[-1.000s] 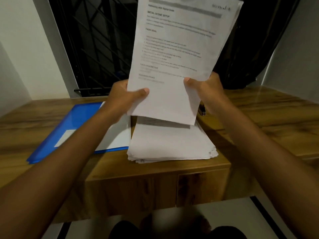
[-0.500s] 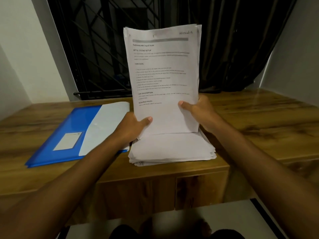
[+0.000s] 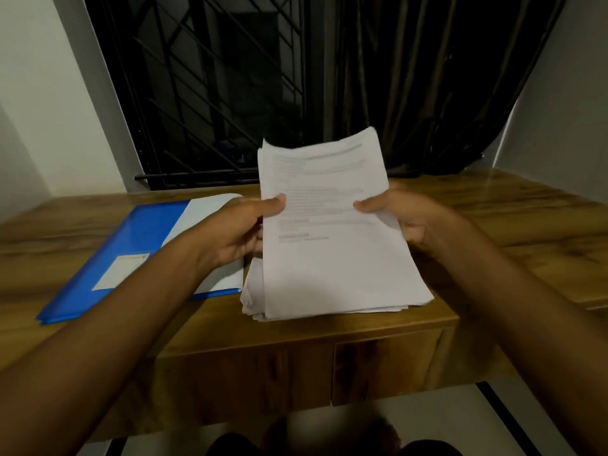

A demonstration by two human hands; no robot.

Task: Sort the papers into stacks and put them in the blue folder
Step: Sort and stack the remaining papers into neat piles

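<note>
At the far left the blue folder [image 3: 144, 238] lies flat on the wooden desk [image 3: 533, 225], angled, with a pale label [image 3: 122, 272] on its cover and a white sheet [image 3: 212, 207] lying over its far right part; its right edge sits just beside the pile of papers [image 3: 251, 302], and my left forearm crosses above its near corner. My left hand [image 3: 237, 233] pinches the left edge of a sheaf of papers [image 3: 324, 205], thumb pressed on the printed front face and fingers curled behind; the sheaf is several sheets thick and leans away from me, its top edge up against the dark window grille [image 3: 204, 93]; the print on it is too blurred to read. The sheaf's lower end comes down on the pile on the desk, near the front edge, and I cannot tell where the one ends and the other begins. My right hand [image 3: 406, 220] clamps the sheaf's right edge the same way, thumb on the front, fingers curled behind it; so both hands are closed on the same bundle. Behind my right hand a dark curtain [image 3: 427, 80] hangs down to the desk.
</note>
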